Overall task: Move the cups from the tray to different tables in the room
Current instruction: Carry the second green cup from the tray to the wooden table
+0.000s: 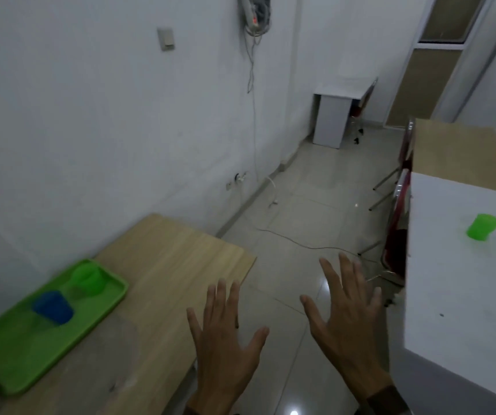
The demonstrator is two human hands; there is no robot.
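both hands are held out flat with fingers spread and palms down, holding nothing. the left hand [225, 339] hangs over the near right edge of the wooden counter [177, 265], and the right hand [345, 322] is over the tiled floor [306, 205] in the gap between that counter and the white counter [456, 289] on the right. the two hands are near each other but apart.

a green tray [16, 348] lies along the left edge of the wooden counter, close to the wall. inside it stand a blue cup [53, 307] near its middle and a green cup [89, 278] toward its far end; both are blurred. another green cup [483, 227], also blurred, stands alone on the white counter toward its far edge. a small white desk [339, 115] stands at the far end of the room.
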